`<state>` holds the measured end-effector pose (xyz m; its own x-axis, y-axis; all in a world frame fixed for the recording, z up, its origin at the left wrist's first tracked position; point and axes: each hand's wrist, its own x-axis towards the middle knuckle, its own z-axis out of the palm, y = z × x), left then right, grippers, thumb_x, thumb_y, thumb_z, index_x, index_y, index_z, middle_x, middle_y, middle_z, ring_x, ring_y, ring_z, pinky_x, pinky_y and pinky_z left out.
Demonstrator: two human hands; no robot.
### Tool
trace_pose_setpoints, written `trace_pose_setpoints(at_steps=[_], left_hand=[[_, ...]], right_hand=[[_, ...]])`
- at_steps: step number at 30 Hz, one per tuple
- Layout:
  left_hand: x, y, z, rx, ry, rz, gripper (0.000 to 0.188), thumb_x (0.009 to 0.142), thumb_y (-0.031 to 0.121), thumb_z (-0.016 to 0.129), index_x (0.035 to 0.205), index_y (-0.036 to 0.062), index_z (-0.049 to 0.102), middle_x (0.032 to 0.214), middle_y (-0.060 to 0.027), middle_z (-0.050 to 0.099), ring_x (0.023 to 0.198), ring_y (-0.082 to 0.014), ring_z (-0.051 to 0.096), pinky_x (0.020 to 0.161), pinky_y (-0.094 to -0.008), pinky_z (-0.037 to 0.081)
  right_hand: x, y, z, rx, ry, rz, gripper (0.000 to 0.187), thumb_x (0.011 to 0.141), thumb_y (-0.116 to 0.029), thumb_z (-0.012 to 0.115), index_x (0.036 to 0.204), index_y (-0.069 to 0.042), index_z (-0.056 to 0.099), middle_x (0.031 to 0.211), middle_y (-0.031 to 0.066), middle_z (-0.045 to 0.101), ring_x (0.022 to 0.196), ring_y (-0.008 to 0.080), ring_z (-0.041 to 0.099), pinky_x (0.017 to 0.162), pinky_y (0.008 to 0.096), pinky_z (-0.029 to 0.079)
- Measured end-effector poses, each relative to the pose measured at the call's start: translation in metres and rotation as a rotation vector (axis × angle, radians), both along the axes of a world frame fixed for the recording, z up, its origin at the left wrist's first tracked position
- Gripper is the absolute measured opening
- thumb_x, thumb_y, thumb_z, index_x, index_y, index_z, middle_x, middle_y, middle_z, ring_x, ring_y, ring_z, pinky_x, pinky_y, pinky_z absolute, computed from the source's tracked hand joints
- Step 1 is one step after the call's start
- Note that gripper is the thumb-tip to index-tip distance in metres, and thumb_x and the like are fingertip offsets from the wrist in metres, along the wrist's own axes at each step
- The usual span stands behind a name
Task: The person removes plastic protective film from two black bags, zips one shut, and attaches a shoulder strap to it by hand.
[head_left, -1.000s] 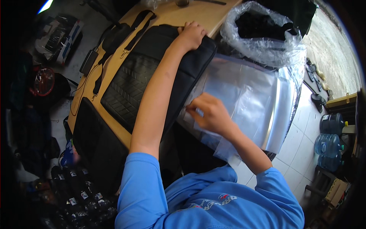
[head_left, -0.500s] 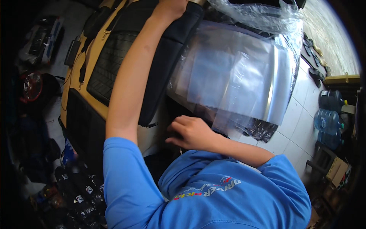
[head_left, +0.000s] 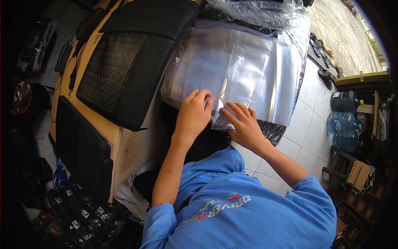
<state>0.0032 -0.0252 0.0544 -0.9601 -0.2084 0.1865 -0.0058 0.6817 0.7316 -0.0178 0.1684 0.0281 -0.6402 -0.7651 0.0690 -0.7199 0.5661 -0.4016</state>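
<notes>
Clear sleeve (head_left: 245,76) reaches the sheets' (head_left: 209,54) near edge under our spread right grip (head_left: 243,123); our left grip (head_left: 195,113), we can't tell.

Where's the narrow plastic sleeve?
Just right of centre in the head view, the narrow plastic sleeve lies atop wider sheets, its near end by the right hand.

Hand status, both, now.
Left hand: curled beside the clear sleeve; grip cannot be told.
Right hand: open, spread over the sleeve's near end.
</notes>
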Motion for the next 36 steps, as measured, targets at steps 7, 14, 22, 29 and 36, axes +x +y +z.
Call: trace_pose_setpoints(at_steps=[7,14,22,29,36], left_hand=[[0.007,0.011,0.002,0.166,-0.001,-0.112,0.03,0.087,0.025,0.065,0.104,0.0006,0.061,0.099,-0.0106,0.063,0.092,-0.0266,0.061,0.08,-0.0352,0.047],[0.003,0.004,-0.029,-0.387,0.19,-0.232,0.025,0.077,0.009,0.068,0.101,0.0056,0.062,0.1,-0.0063,0.062,0.096,-0.0238,0.058,0.079,-0.0358,0.043],[0.003,-0.007,-0.022,-0.445,0.385,-0.077,0.014,0.076,0.003,0.067,0.09,0.0055,0.063,0.09,-0.0057,0.064,0.087,-0.0229,0.061,0.078,-0.0351,0.045],[0.063,-0.009,0.067,-0.147,0.57,-0.106,0.014,0.08,0.005,0.068,0.093,0.0036,0.064,0.079,-0.0077,0.067,0.073,-0.0238,0.066,0.068,-0.0364,0.049],[0.134,-0.055,0.17,-0.075,1.114,-0.035,0.011,0.09,0.011,0.057,0.089,0.0013,0.054,0.077,-0.0177,0.063,0.068,-0.0305,0.066,0.059,-0.0414,0.052]], right_hand=[[-0.023,0.0,0.037,-0.379,-0.28,-0.416,0.038,0.082,-0.008,0.061,0.12,-0.002,0.059,0.112,0.0198,0.061,0.097,0.0228,0.061,0.085,0.0346,0.045],[-0.069,0.03,0.031,-1.372,-0.732,-0.534,0.032,0.096,-0.018,0.051,0.117,0.004,0.059,0.109,0.0126,0.065,0.098,0.02,0.063,0.092,0.0324,0.049],[-0.138,0.125,0.076,-2.013,-0.585,-0.737,0.03,0.099,-0.013,0.04,0.113,0.007,0.057,0.117,0.0194,0.06,0.114,0.0291,0.055,0.104,0.0406,0.043],[-0.182,0.169,0.066,-2.059,-1.196,-0.182,0.03,0.095,-0.003,0.04,0.117,0.014,0.05,0.121,0.0279,0.055,0.117,0.0373,0.052,0.103,0.0472,0.042],[-0.25,0.014,0.144,-1.575,-1.606,0.517,0.034,0.096,-0.005,0.04,0.124,0.013,0.045,0.125,0.0259,0.052,0.115,0.0329,0.053,0.102,0.0393,0.042]])
